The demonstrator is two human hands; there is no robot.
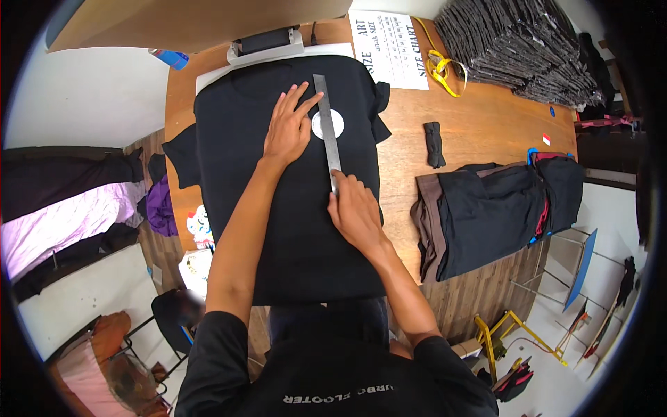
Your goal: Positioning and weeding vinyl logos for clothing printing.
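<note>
Single head-worn fisheye, left of a pair; looks steeply down from close above, facing left hand (287,132), right hand (356,212) and wooden surface (406,125); edges bend rimward.

Metal ruler (328,132) — matt cloth shirt (299,194)

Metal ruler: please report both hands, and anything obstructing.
Right hand holding metal ruler by lower end. Left hand spread, touching upper part. Ruler partly hides white circle on black shirt.
</note>
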